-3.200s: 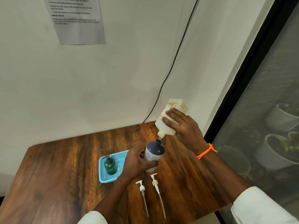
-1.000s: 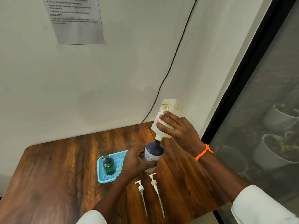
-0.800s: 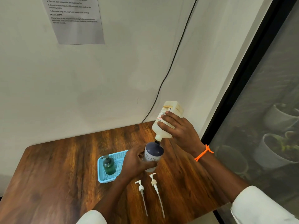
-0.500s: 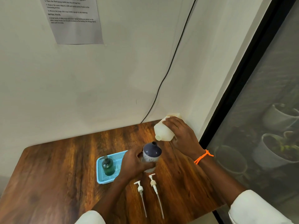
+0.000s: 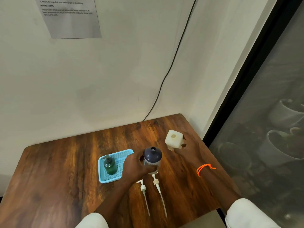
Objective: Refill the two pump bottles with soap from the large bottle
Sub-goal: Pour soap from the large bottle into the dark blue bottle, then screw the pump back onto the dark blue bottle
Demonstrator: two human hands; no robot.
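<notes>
The large white soap bottle [image 5: 174, 138] stands upright on the table's back right, its open mouth facing up. My right hand [image 5: 189, 154], blurred, holds it from the right side, an orange band on its wrist. My left hand [image 5: 135, 163] grips the white pump bottle with the dark blue top [image 5: 152, 155], which stands open in the middle. A green pump bottle [image 5: 109, 165] stands in the blue tray [image 5: 125, 153] to the left. Two loose white pump heads [image 5: 143, 188] [image 5: 156, 181] lie in front.
The wooden table [image 5: 57, 175] sits in a corner, with a wall behind and a dark-framed glass panel on the right. A black cable [image 5: 166, 76] runs down the wall to the table's back edge. A printed sheet [image 5: 70, 18] hangs on the wall.
My right hand has tipped the large bottle back from over the blue-topped bottle's mouth and set it upright on the table to the right. My left hand has kept its grip.
</notes>
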